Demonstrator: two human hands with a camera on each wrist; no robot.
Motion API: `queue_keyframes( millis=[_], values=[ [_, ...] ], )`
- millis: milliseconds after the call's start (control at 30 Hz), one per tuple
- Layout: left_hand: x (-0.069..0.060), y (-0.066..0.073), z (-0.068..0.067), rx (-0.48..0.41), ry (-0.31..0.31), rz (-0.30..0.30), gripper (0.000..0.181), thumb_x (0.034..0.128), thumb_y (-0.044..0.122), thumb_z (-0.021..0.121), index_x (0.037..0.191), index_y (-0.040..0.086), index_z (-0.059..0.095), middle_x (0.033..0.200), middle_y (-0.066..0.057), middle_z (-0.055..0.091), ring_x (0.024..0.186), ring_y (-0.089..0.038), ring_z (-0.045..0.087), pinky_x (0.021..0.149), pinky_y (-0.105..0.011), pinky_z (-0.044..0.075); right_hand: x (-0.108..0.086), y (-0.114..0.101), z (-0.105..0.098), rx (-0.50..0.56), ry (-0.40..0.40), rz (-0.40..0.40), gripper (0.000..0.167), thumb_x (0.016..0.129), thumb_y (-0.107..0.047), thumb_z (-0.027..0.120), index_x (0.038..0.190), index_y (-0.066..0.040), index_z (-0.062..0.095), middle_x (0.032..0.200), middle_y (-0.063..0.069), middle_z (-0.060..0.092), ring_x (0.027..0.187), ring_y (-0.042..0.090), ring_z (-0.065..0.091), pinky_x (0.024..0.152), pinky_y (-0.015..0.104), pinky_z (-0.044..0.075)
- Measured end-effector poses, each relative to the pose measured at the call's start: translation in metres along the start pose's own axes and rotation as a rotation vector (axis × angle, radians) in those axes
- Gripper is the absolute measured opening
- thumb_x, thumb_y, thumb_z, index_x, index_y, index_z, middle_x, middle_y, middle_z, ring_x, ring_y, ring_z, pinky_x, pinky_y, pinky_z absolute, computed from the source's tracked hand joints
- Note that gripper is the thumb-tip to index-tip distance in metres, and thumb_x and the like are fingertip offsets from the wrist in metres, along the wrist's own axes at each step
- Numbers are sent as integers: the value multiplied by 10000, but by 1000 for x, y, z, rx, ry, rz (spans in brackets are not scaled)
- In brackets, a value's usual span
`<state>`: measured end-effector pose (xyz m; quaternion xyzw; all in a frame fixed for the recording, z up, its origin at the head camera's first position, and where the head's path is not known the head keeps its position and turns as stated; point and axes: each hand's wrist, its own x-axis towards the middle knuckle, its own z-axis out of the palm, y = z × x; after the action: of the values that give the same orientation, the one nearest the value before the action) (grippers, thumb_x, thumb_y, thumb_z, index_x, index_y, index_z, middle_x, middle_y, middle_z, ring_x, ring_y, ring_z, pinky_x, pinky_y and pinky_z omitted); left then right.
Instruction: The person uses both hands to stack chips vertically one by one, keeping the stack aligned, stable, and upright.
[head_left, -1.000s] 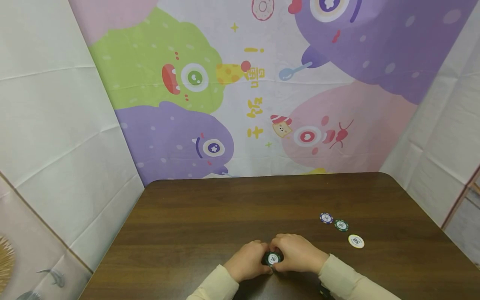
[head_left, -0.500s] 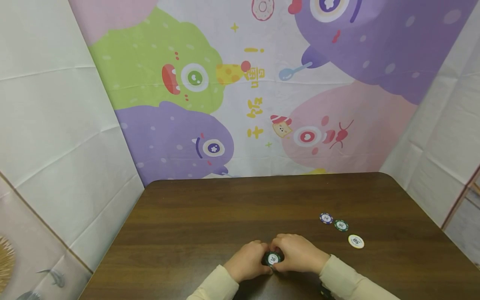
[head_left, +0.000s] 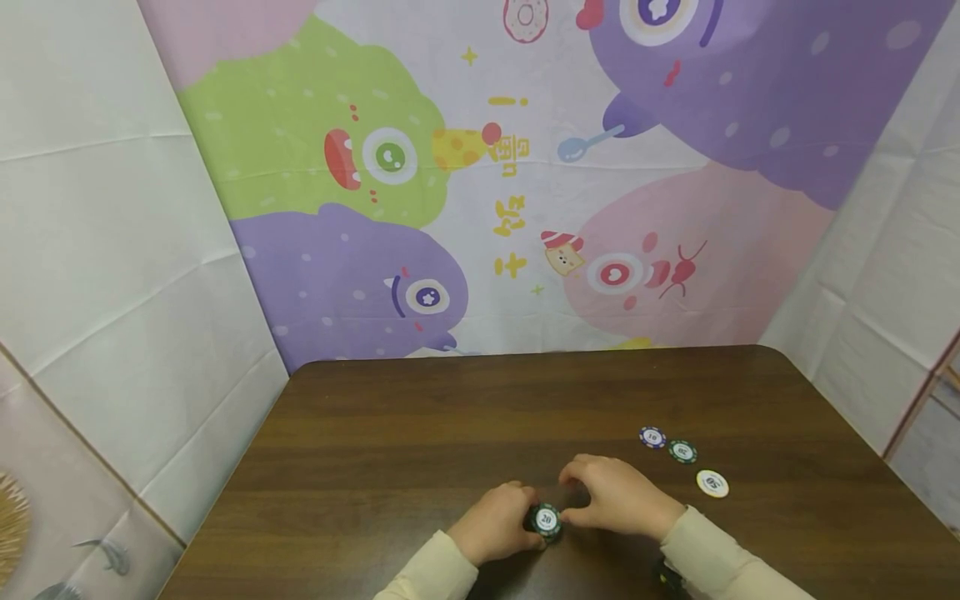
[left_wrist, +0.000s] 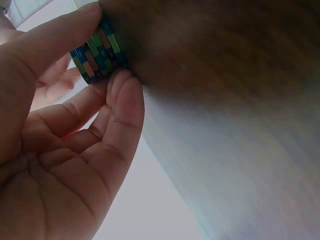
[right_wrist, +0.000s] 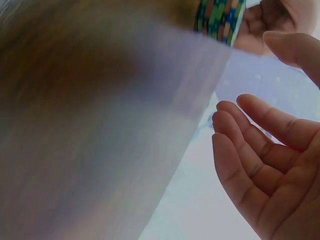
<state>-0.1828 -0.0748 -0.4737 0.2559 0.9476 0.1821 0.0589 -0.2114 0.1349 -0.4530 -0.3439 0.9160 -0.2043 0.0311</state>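
Note:
A short stack of poker chips (head_left: 547,520), topped by a dark green one marked 20, stands on the brown table near its front. My left hand (head_left: 497,523) grips the stack from the left; in the left wrist view thumb and fingers (left_wrist: 127,100) lie around the chips (left_wrist: 99,52). To the right, my right hand (head_left: 618,497) has its thumb and fingers spread apart and holds nothing. The right wrist view shows a gap between that hand (right_wrist: 270,150) and the stack (right_wrist: 220,20).
Right of the hands lie a blue chip (head_left: 652,437), a green chip (head_left: 682,452) and a white chip (head_left: 712,483), flat on the table (head_left: 450,400). Something dark, partly hidden, is beside the right sleeve (head_left: 712,550). A cartoon-printed cloth (head_left: 510,317) hangs behind the table.
My right hand has let go of the stack and moved a little to the right, its fingers spreading. My left hand and the stack have stayed in place.

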Motion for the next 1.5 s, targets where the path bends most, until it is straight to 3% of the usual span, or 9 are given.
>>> queue_keyframes(
  millis=[200, 433, 800, 1033, 1267, 1500],
  values=[
    [0, 0, 0, 59, 31, 22, 351, 701, 272, 860, 955, 106, 682, 829, 55, 623, 712, -23, 528, 640, -193, 454, -10, 15, -10, -8, 64, 68, 409, 810, -348, 774, 1102, -80, 673, 1059, -1, 665, 927, 200, 664, 752, 339, 545],
    [0, 0, 1, 73, 34, 25, 359, 698, 284, 856, 960, 111, 684, 828, 54, 630, 731, -37, 542, 661, -206, 464, -23, 33, -23, -10, 153, 139, 379, 829, -296, 768, 1104, -57, 665, 1055, 32, 676, 906, 198, 649, 752, 320, 533],
    [1, -2, 4, 60, 32, 22, 361, 700, 270, 859, 970, 103, 687, 842, 49, 637, 731, -34, 544, 658, -199, 465, -46, 64, -37, -40, 227, 271, 397, 833, -309, 760, 1111, -43, 666, 1002, 46, 678, 835, 162, 613, 686, 342, 494],
    [1, -1, 2, 59, 26, 20, 369, 701, 278, 861, 979, 109, 687, 856, 46, 646, 746, -41, 558, 668, -206, 472, -58, 85, -39, -17, 238, 369, 420, 833, -316, 758, 1110, -14, 671, 987, 73, 674, 808, 157, 607, 638, 325, 474],
    [1, -1, 2, 56, 24, 16, 379, 699, 276, 862, 993, 109, 690, 879, 37, 655, 760, -47, 570, 678, -209, 477, -67, 100, -44, -67, 270, 429, 375, 828, -281, 748, 1054, 11, 682, 964, 135, 682, 793, 224, 621, 663, 430, 495],
    [1, -1, 2, 55, 19, 19, 376, 707, 278, 861, 997, 109, 692, 886, 35, 659, 768, -48, 576, 686, -209, 480, -75, 111, -52, -72, 189, 510, 463, 840, -318, 726, 1091, 65, 659, 1040, 246, 671, 893, 380, 651, 722, 515, 515]
  ],
)
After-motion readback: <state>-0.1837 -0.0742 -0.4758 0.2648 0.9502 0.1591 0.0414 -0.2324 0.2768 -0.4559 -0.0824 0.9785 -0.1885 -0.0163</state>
